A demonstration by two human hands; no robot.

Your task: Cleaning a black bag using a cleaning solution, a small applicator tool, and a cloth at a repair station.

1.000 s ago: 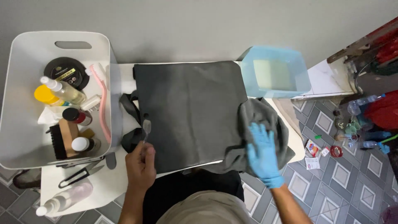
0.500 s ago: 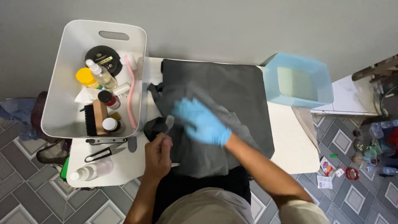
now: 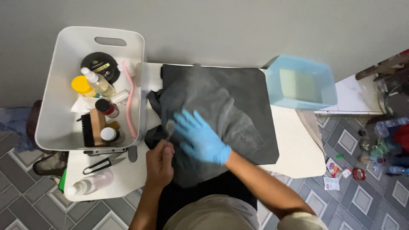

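1. The right hand (image 3: pixel 200 138), in a blue glove, lies flat with fingers spread on a grey cloth (image 3: pixel 213 113); its grip is open and pins the cloth down without clasping it.
2. The grey cloth is draped over a black mat (image 3: pixel 255 106) on the white table (image 3: pixel 298 157), and covers the mat's left and middle part.
3. The bare left hand (image 3: pixel 159 164), just left of the gloved hand, has its grip closed around a small brush (image 3: pixel 170 127) whose head points up and touches the cloth's left edge.
4. A black item (image 3: pixel 153 136), partly hidden under the cloth, sits just left of the brush head; what it is cannot be told.
5. Left of the cloth stands a white tub (image 3: pixel 64 85) holding a black round tin (image 3: pixel 100 66), a spray bottle (image 3: pixel 98 83), a yellow-capped jar (image 3: pixel 81 85), a wooden brush (image 3: pixel 91 127) and a pink toothbrush (image 3: pixel 130 102).
6. Below the tub lie black scissors (image 3: pixel 102 164) and a clear bottle (image 3: pixel 89 184).
7. Right of the mat stands a pale blue basin (image 3: pixel 302 83).
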